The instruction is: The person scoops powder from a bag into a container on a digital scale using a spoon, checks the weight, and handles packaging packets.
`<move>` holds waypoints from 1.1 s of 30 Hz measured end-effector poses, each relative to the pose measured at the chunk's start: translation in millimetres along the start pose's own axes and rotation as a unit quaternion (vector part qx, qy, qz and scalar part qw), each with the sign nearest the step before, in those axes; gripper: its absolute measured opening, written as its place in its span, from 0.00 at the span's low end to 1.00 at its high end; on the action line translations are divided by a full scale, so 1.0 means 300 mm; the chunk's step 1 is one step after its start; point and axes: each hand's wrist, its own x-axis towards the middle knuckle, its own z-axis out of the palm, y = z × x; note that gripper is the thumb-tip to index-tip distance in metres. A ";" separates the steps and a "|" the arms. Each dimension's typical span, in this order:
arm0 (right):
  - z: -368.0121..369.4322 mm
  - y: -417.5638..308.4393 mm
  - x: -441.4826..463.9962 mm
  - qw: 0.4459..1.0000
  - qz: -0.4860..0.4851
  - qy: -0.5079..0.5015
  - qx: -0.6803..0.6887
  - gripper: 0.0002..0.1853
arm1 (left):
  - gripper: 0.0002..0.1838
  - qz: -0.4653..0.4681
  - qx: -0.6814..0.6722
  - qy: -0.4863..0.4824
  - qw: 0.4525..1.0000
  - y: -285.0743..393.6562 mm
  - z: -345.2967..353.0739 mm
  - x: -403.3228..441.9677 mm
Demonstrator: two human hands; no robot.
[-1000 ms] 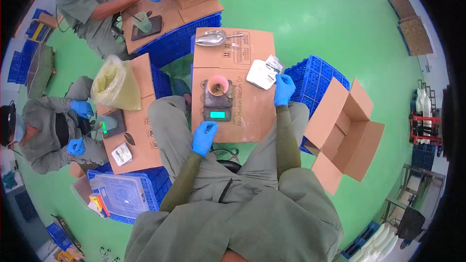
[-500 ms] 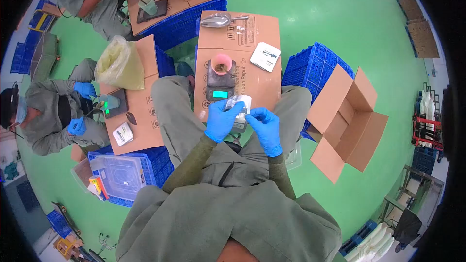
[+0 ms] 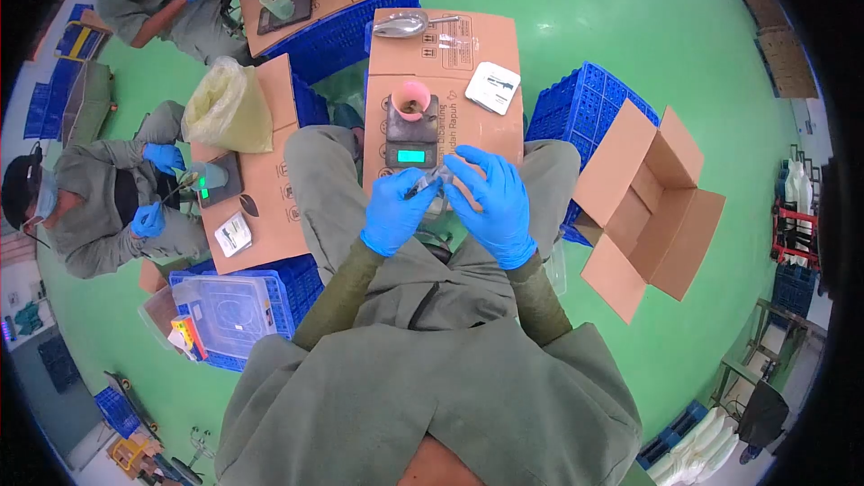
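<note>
My left hand (image 3: 396, 211), in a blue glove, pinches a small packet (image 3: 436, 178) just below the scale. Touching the packet's other side is my right hand (image 3: 490, 207), its upper fingers raised and its thumb and a finger closed at the packet. The dark scale (image 3: 411, 133) has a lit green display and carries a pink cup (image 3: 410, 100) with brownish contents. A stack of white printed packets (image 3: 492, 87) lies on the cardboard surface (image 3: 477, 133), right of the cup. Near its far edge rests a metal scoop (image 3: 401, 24).
An open cardboard box (image 3: 643, 207) stands at the right beside a blue crate (image 3: 589, 108). At the left, a co-worker (image 3: 99, 193) sits by a yellowish bag (image 3: 229, 108) and another scale. A second co-worker (image 3: 171, 0) is at upper left. A clear lid (image 3: 225, 310) lies lower left.
My right hand has come from the packet stack to meet my left hand. A packet is now between them, and in the last half second my right hand's fingers have spread and both hands have risen slightly.
</note>
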 end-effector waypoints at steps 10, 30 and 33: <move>0.010 -0.010 -0.011 0.987 0.025 -0.098 0.124 0.11 | 0.12 -0.041 -0.031 -0.064 0.997 -0.045 -0.029 -0.047; 0.049 0.108 -0.050 0.765 0.205 -0.442 0.421 0.29 | 0.34 -0.095 -0.123 -0.441 0.884 -0.080 -0.095 -0.102; 0.033 0.088 -0.035 0.773 0.215 -0.468 0.369 0.31 | 0.32 -0.015 -0.061 -0.391 0.918 -0.105 -0.086 -0.106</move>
